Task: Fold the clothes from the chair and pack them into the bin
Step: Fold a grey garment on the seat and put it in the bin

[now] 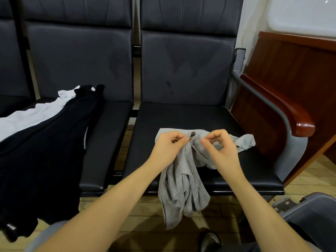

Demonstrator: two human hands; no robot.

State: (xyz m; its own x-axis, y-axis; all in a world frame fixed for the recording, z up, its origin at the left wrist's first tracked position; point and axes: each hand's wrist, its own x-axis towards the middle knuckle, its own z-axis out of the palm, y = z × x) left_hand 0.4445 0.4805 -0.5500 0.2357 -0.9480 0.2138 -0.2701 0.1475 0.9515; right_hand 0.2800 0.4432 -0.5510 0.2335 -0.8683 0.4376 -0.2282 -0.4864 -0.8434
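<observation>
A crumpled grey garment [183, 180] lies on the right-hand black chair seat [181, 115], with its lower part hanging over the front edge. My left hand [169, 146] pinches the cloth near a dark patch at its top. My right hand [221, 148] has its fingers curled just to the right and pinches the grey cloth there. A black garment [51, 142] and a white garment [27, 115] are spread over the left-hand seat and drape off its front. The grey bin [312, 215] shows at the lower right corner.
A wooden armrest [283, 110] on a grey frame bounds the right seat. A brown wooden desk [294, 66] stands behind it. A gap separates the two seats. The floor is light wood, and a dark shoe [209, 240] shows at the bottom.
</observation>
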